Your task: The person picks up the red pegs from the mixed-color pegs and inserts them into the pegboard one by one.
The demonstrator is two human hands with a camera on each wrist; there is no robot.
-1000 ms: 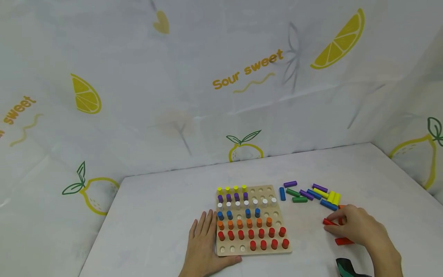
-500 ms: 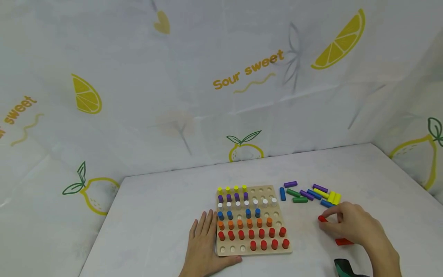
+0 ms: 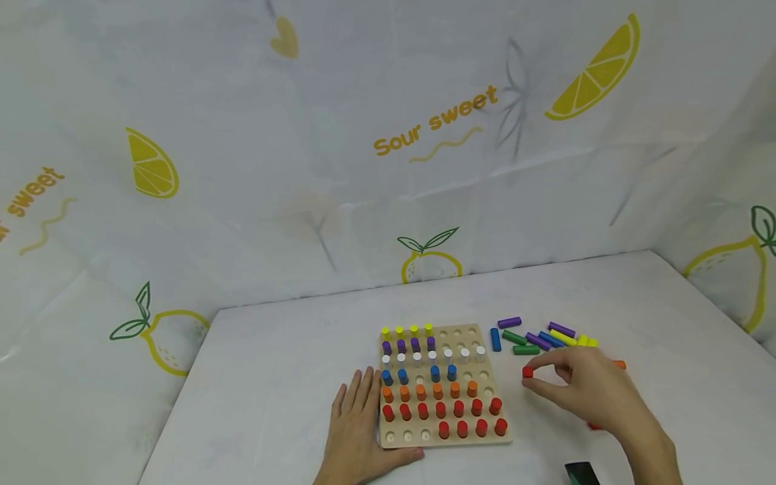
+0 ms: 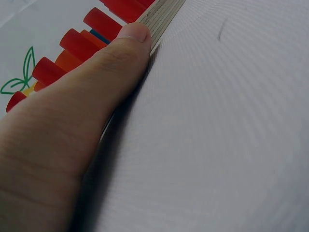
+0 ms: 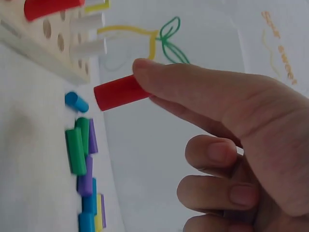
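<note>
In the head view a square wooden pegboard [image 3: 502, 436] holds rows of upright pegs: yellow, purple, white, blue, orange and red. My left hand [image 3: 358, 431] lies flat at its near left corner, fingers straight along the left side. The left thumb [image 4: 116, 63] rests along the front edge. To the right of the board, above the table, my right hand [image 3: 591, 391] pinches a red peg [image 5: 120, 93] between thumb and forefinger. In the right wrist view that peg juts out beyond the fingertips, and the other fingers are curled.
Loose pegs lie beyond my right hand, among them a green peg [image 3: 525, 350], a purple peg [image 3: 509, 322] and a blue peg [image 3: 495, 340]. A dark object [image 3: 582, 473] shows at the bottom edge. A lemon-print sheet [image 3: 303, 168] hangs behind the table.
My right hand has picked up the red peg and carried it left, towards the board. The dark object at the bottom has shifted left too. My left hand stays where it was.
</note>
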